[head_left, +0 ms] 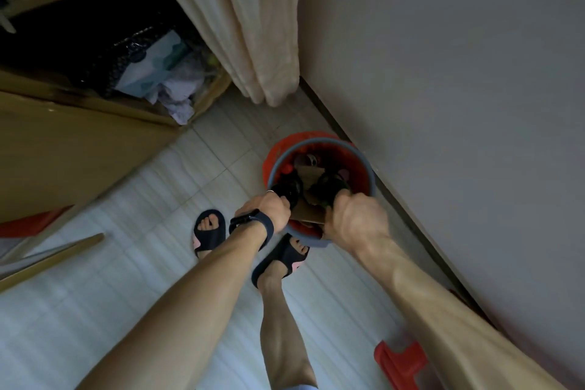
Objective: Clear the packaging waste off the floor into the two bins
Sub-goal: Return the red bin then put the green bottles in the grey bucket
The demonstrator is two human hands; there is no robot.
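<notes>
Cream curtain (262,41) hangs beside wall (443,73)

Bin (371,176) by wall (443,73), cardboard (310,175) in it; box (95,142), perhaps waste-filled, behind and left

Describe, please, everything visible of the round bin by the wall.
The bin is round, with a grey-blue rim and a red liner folded over it. It stands upright on the tiled floor beside the wall, nearly full, cardboard sticking up. The left hand and right hand grip dark packaging in its mouth.
</notes>
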